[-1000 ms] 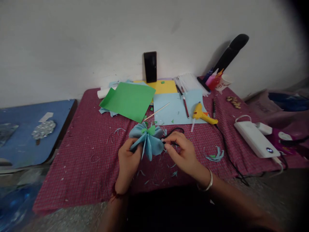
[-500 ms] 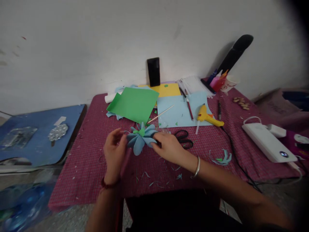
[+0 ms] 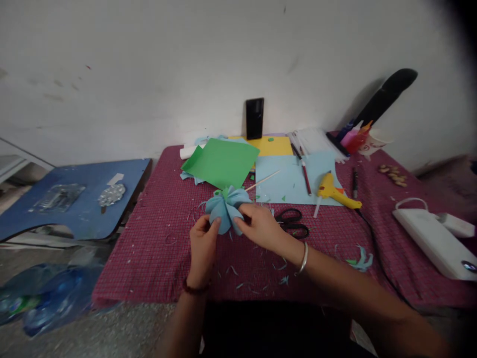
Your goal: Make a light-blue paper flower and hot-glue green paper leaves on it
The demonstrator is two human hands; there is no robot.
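At the far left, blue plastic bottles (image 3: 55,298) are seen on the floor; what is inside them cannot be told. Above them, a clear plastic packet (image 3: 59,197) and a lump of foil (image 3: 112,195) are laid on a blue board (image 3: 85,223). The content of the packet is too unclear to be named.

Next, the desk (image 3: 145,258) is covered with a red checked cloth. A white roll (image 3: 187,152) is partly hidden by a green sheet (image 3: 223,163). Near the front, a blue paper flower (image 3: 223,216) is held just above the desk between both hands. By the left hand (image 3: 203,246), one petal is pinched between thumb and bent fingers; by the right hand (image 3: 263,227), the opposite side is pinched in the same way.

Behind, a phone (image 3: 255,118) is leaned on the wall. Black scissors (image 3: 292,223) are placed just beside the right hand. Farther right, a yellow glue gun (image 3: 330,189) is rested partly on a light blue sheet (image 3: 276,174). At the back, pink and red bottles (image 3: 357,139) are grouped against a paper cup (image 3: 373,142); whether they are contained in it cannot be told. Peanuts (image 3: 393,175) are piled nearby, and a white power bank (image 3: 434,241) is set at the right.
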